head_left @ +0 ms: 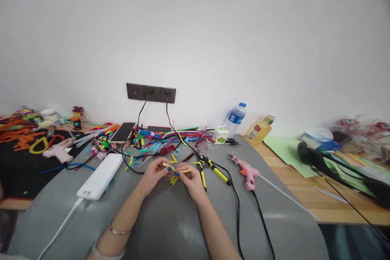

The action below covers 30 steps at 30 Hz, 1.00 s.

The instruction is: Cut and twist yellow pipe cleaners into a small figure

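Observation:
My left hand [154, 174] and my right hand [192, 179] meet over the grey mat, fingertips pinched close together. Between them runs a short yellow pipe cleaner [184, 170], one end by each hand. Just below the fingers, several short yellow pipe cleaner pieces [174, 180] lie on the mat, partly hidden by my fingers. To the right of my right hand are yellow-and-black pliers [219, 173]. A pink glue gun [249, 174] lies beyond them with its glue stick pointing toward the lower right.
A white power bank [101, 176] with a cable lies left on the grey mat [170, 227]. Colourful pipe cleaners [189, 133] and a phone [123, 132] sit behind. A water bottle [236, 118] and a yellow bottle [260, 128] stand by the wall. Another glue gun [60, 151] lies left; black cords cross the mat.

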Tool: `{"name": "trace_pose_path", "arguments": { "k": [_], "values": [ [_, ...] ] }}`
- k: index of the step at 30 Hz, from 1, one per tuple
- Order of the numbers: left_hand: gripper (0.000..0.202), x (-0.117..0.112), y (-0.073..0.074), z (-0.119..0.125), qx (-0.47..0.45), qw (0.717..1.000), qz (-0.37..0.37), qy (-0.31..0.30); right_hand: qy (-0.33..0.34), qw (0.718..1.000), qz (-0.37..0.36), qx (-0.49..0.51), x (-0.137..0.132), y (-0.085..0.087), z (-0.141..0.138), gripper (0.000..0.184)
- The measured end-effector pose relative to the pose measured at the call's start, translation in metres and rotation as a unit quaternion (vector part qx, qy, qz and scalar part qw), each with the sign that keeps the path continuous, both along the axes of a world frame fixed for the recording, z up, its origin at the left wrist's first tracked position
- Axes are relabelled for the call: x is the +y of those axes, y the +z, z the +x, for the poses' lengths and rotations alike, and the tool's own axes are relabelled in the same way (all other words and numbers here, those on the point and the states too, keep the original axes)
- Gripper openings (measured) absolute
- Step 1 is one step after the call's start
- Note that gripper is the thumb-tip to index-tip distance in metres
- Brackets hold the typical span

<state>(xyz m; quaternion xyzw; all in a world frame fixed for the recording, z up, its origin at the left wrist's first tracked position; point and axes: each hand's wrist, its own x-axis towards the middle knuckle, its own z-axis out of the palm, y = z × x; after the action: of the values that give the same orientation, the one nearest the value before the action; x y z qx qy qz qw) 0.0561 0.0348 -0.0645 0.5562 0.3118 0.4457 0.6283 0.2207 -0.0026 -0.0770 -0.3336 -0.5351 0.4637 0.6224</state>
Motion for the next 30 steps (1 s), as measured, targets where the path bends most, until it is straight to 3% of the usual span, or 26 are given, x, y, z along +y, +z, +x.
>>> {"name": "trace_pose_path", "arguments": {
  "k": [5,16,23,30],
  "values": [
    [0.030,0.0000,-0.0025,0.0004,-0.007,0.999,-0.040,-0.012,0.016,0.999,-0.028,0.029,-0.0006,-0.0008,-0.0005,0.018],
    [0.025,-0.0006,0.0006,-0.0008,-0.008,1.000,-0.003,-0.028,0.024,0.999,-0.024,0.012,0.0004,-0.0075,0.0015,0.017],
    [0.027,-0.0044,0.0018,-0.0003,-0.039,0.997,-0.031,-0.067,0.052,0.996,-0.045,0.049,-0.0003,-0.0056,0.0008,0.016],
    [0.027,-0.0001,0.0001,-0.0028,0.020,0.999,0.018,-0.021,0.046,0.998,-0.040,0.027,-0.0011,-0.0015,0.0026,0.017]
  ]
}}
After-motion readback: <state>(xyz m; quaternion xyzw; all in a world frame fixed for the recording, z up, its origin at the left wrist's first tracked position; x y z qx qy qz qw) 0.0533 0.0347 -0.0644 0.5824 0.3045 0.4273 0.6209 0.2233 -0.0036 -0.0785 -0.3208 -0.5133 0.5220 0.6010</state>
